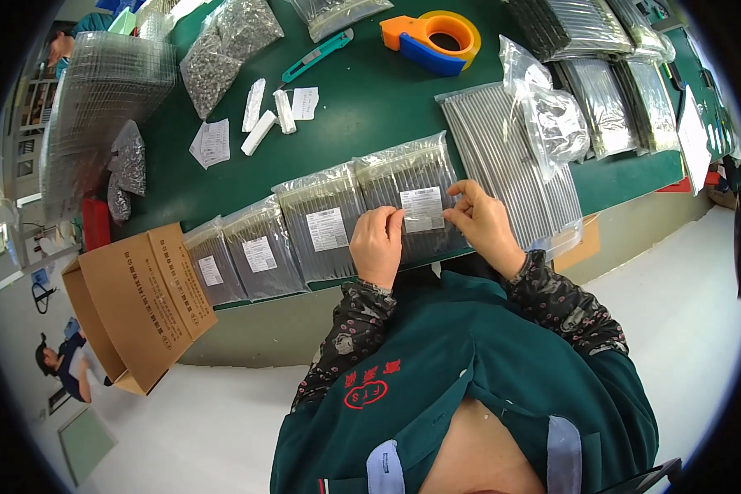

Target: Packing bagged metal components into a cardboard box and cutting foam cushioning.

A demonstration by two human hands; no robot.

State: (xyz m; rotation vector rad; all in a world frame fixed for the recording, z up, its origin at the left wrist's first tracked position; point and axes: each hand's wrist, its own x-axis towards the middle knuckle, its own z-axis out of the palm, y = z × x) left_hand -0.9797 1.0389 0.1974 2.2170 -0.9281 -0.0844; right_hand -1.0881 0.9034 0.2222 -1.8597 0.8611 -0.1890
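The left hand point(377, 244) and right hand point(483, 224) are pinching a white label point(422, 207) between fingertips, pressing it onto the rightmost clear bag of dark rods point(412, 193), lying at the green table's point(370, 107) near edge, beside three labelled bags point(292, 235) to its left.

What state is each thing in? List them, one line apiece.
Left hand: fingertips pressing the white rectangular label's left edge.
Right hand: pinching the label's right edge.
White rectangular label: lying on the clear plastic bag of dark rods.
Clear plastic bag of dark rods: flat on the green table.
Brown cardboard box: open, tilted at the table's edge.
Orange and blue tape dispenser: resting untouched.
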